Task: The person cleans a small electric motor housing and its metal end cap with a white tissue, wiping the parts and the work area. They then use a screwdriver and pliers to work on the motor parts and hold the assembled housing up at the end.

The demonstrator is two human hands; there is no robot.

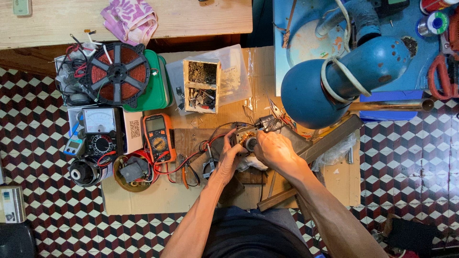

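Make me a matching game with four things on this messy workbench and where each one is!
Things:
1. orange digital multimeter
2. big blue dome lamp
3. pink patterned cloth
4. small metal motor part

Places:
A. on the wooden shelf at the top
B. between the left hand and right hand
C. beside the white analog meter
D. above the right hand

Pairs: 1-C, 2-D, 3-A, 4-B

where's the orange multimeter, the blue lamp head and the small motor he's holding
orange multimeter (158, 137), head view, on the dial at its middle.
blue lamp head (311, 93), head view, on the rounded shade.
small motor (246, 139), head view, on the copper winding between the left hand (228, 160) and right hand (277, 152).
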